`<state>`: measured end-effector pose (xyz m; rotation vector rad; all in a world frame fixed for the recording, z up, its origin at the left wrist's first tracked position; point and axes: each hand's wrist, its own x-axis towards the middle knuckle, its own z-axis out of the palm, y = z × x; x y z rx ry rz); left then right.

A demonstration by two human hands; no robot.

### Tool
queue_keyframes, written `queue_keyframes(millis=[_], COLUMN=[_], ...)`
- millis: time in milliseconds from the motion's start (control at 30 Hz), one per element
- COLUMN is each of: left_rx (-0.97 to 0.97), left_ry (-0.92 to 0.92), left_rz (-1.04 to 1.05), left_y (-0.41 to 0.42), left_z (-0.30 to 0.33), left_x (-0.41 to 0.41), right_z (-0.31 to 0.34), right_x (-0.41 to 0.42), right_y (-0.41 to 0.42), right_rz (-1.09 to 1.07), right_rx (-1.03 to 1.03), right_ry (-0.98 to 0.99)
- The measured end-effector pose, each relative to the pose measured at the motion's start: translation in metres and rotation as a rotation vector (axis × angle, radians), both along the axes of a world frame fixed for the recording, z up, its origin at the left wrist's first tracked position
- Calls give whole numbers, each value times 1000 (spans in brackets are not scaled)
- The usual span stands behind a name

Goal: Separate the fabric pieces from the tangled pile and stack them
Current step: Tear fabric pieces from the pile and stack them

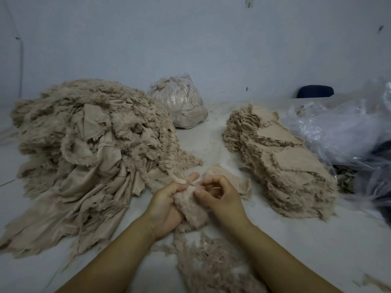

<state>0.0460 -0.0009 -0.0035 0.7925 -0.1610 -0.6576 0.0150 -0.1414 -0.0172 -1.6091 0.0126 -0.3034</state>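
At the far left, the tangled pile (88, 144) covers much of the pale surface (211, 140), and its frayed lower edge spreads forward almost to the near left corner. Behind its right edge, near the wall (190, 39), a tied bag (179, 102) of the same beige fabric stands apart from it. In the middle there is a bare strip of surface between the pile and the stack, and it becomes narrow where the hands work. The left hand (167, 206) holds a fuzzy piece (190, 206) with curled fingers (186, 180), one finger stretched forward. The right hand (220, 197) touches the same piece, its fingers bent and pinching at the top edge. A loose strip (207, 261) of frayed fabric hangs from the piece toward the near edge. Just behind the right hand lies a flat piece (230, 178). To the right, the stack (283, 159) of separated pieces runs in overlapping layers with ragged edges. Clear plastic (342, 127) lies crumpled just beside its far right side, touching it, with a dark object (315, 92) behind.
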Motion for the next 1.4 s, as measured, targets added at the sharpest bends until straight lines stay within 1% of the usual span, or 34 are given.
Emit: queue_keyframes(millis=[67,133,200,267,300,367,400,467,500,533,567,600,667,700,767,833,900,967,1033,1067,1133,1200,1233,1267,1300,1367,1400], left_rx=[-8,14,93,248,271,251,254,342,426,503,538,542,442,392,377,420,473,513,521,522,461,369,367,405,474,577,568], left_ry=[6,14,20,27,56,112,98,-48,-148,-222,-255,-254,-206,-190,-199,-224,-230,-229,-177,-144,-82,-48,-72,-113,-162,-220,-219], left_rz=[-68,-69,13,172,213,194,160,113,135,194,275,344,383,349,250,227,269,388,522,545,535,430,377,337,343,424,457], left_y=[1,-1,-5,-8,-7,-3,-1,-1,-3,-6,-8,-9,-6,-3,-1,0,2,3,3,4,4,5,6,6,7,6,5], left_z=[-1,1,-1,-3,-4,-4,-3,-4,-5,-7,-9,-7,-2,-1,2,-2,-7,-10,-11,-11,-10,-8,-9,-8,-11,-14,-12], left_x=[-2,-3,-1,3,5,6,5,2,0,-1,-1,-1,3,5,3,3,5,7,11,12,13,12,12,10,11,12,11], right_z=[1,2,2,2,2,2,2,2,3,4,4,5,6,7,6,5,5,5,4,4,3,2,1,1,1,1,1], right_x=[1,0,1,4,5,6,5,4,3,3,2,2,2,2,1,1,2,3,3,3,4,4,5,5,5,5,5], right_y=[0,-1,-2,-6,-7,-10,-9,-8,-8,-8,-9,-9,-9,-8,-6,-8,-11,-14,-14,-13,-13,-14,-14,-15,-15,-15,-15], right_rz=[-55,-44,-62,-122,-144,-161,-158,-140,-129,-121,-111,-97,-32,39,162,152,106,108,91,81,76,68,63,61,63,69,71], right_rx=[-186,-251,-158,-52,-18,4,2,18,23,22,23,40,140,218,314,283,263,248,216,210,202,188,184,184,186,185,182], right_ry=[-47,-90,-85,-72,-64,-52,-49,-71,-89,-97,-92,-65,27,76,134,135,120,107,93,89,88,93,95,98,102,107,107])
